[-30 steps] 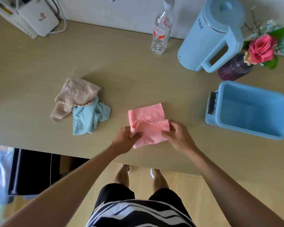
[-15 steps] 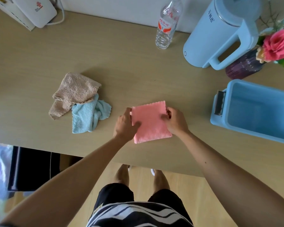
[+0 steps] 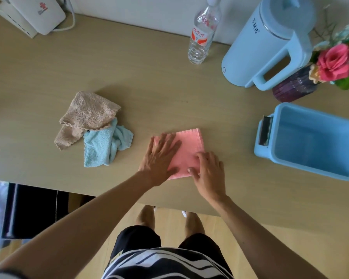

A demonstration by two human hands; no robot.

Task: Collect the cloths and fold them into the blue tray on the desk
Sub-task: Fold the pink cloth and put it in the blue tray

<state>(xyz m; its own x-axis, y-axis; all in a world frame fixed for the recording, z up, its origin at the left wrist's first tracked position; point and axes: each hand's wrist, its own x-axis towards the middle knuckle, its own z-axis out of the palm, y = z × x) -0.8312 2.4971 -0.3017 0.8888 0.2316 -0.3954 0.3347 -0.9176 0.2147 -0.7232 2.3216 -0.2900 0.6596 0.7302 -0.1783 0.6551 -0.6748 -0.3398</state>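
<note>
A pink cloth (image 3: 188, 147), folded into a small square, lies flat on the desk near its front edge. My left hand (image 3: 159, 158) rests flat on its left half with the fingers spread. My right hand (image 3: 209, 173) presses the cloth's near right corner with its fingertips. To the left lie a crumpled beige cloth (image 3: 87, 115) and a light blue cloth (image 3: 103, 147), the beige one partly over the blue one. The blue tray (image 3: 270, 152) stands at the right with nothing inside it.
Along the back wall stand a water bottle (image 3: 199, 41), a light blue kettle (image 3: 266, 47) and a purple vase with a pink flower (image 3: 294, 87). A white device (image 3: 38, 15) sits at the back left. The desk's front edge (image 3: 109, 196) runs just below my hands.
The near half of the pink cloth was lifted and folded over onto the far half. My left hand went from gripping the cloth's edge to lying flat on top of it.
</note>
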